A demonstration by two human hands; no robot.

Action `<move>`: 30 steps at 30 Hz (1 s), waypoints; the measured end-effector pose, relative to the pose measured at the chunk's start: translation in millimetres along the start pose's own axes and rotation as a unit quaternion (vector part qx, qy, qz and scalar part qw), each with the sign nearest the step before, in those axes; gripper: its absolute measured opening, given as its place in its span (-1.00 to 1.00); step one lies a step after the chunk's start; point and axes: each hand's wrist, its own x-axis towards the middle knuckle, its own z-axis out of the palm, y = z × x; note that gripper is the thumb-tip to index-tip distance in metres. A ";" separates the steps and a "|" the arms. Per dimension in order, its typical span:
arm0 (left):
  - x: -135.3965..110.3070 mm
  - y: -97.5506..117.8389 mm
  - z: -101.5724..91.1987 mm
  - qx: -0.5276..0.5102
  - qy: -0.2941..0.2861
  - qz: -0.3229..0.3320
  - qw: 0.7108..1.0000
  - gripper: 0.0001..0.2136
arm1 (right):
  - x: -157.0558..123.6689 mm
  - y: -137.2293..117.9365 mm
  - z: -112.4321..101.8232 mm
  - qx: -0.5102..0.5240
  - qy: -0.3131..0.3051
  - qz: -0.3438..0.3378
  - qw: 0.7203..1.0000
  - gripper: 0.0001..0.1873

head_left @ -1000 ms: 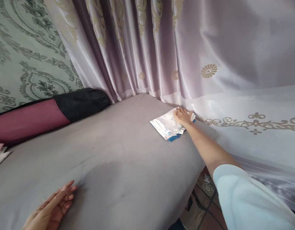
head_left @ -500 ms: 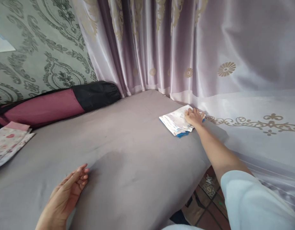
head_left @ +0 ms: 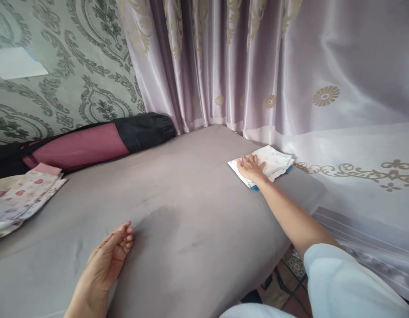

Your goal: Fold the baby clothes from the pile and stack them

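A stack of folded white clothes [head_left: 272, 159] lies near the bed's far right corner, with a blue layer [head_left: 288, 170] showing beneath it. On the left part of this stack my right hand [head_left: 251, 167] rests flat, fingers spread. My left hand [head_left: 113, 251] hovers over the grey bed sheet [head_left: 191, 203], palm turned inward and fingers loosely curved, holding nothing. At the far left lies another pile of folded clothes [head_left: 35, 190], white with pink hearts and a pink band, cut off by the frame edge.
A long pink and black bag [head_left: 81, 145] lies along the patterned wall. Shiny lilac curtains [head_left: 217, 66] hang behind the bed and down its right side. Tiled floor [head_left: 290, 287] shows below the bed's right edge.
My right hand has slid left across the white stack, from its right part to its left. The view has turned slightly left. My left hand keeps its pose.
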 end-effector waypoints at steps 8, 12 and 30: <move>-2.9 1.2 4.9 -0.004 0.001 0.001 1.000 -0.86 | 1.9 -1.0 -1.6 -0.028 -0.019 0.014 0.999 -0.29; -5.4 -1.4 9.0 -0.011 -0.003 0.014 1.000 -0.89 | 3.6 2.2 1.8 -0.033 0.014 -0.003 0.999 -0.30; 20.7 19.3 -9.3 -0.017 -0.071 -0.020 0.997 -0.88 | -52.9 -73.2 61.9 -0.065 0.093 -0.410 0.905 -0.26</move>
